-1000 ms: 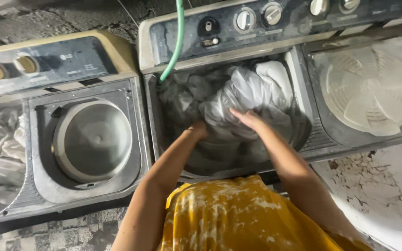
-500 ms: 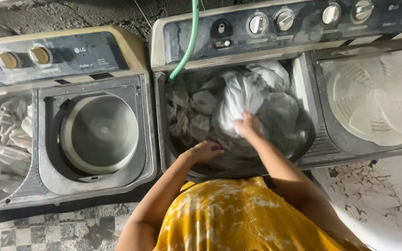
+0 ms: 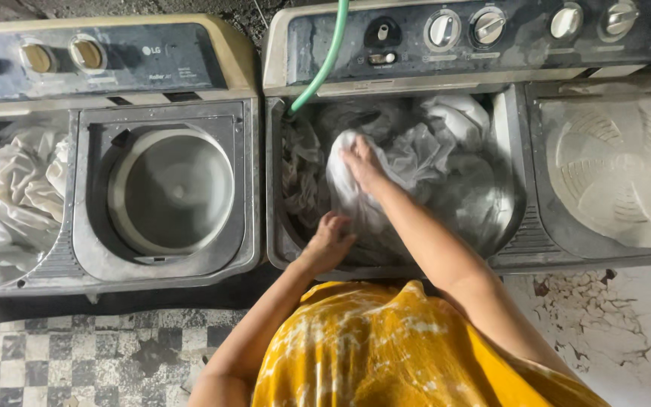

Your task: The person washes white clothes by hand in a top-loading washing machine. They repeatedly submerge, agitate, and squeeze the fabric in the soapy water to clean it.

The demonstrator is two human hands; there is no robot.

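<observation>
Wet white cloth [image 3: 356, 192], crumpled and heavy-looking, sits bunched in the wash tub [image 3: 295, 249] of the right-hand twin-tub machine, toward its left and middle. My right hand [image 3: 362, 162] is on top of that bundle, fingers curled down into the fabric and gripping a fold of it. My left hand [image 3: 327, 243] is at the near rim of the same tub, fingers bent, touching the lower edge of the cloth; can't tell if it really has a grip. More laundry behind, greyish translucent sheets [image 3: 446, 151], wrinkled and shiny, fill the far and right part of the tub. Green rubber hose [image 3: 324, 64] drops from the far side into the tub's far-left corner. Right of the tub, a round ribbed white plastic spinner lid [image 3: 619, 177]. Control panel [image 3: 491, 34] along the far edge, dusty, with round knobs. Left machine: empty round metal spin drum [image 3: 171, 188], smooth, in a grey square frame, and rumpled white sheets [image 3: 9, 196] in its left tub. Near floor: black-and-white checked tile [image 3: 54, 354] on the left, cracked flaky white surface [image 3: 604, 324] on the right. Yellow tie-dye top [image 3: 386, 354] at the near edge.
</observation>
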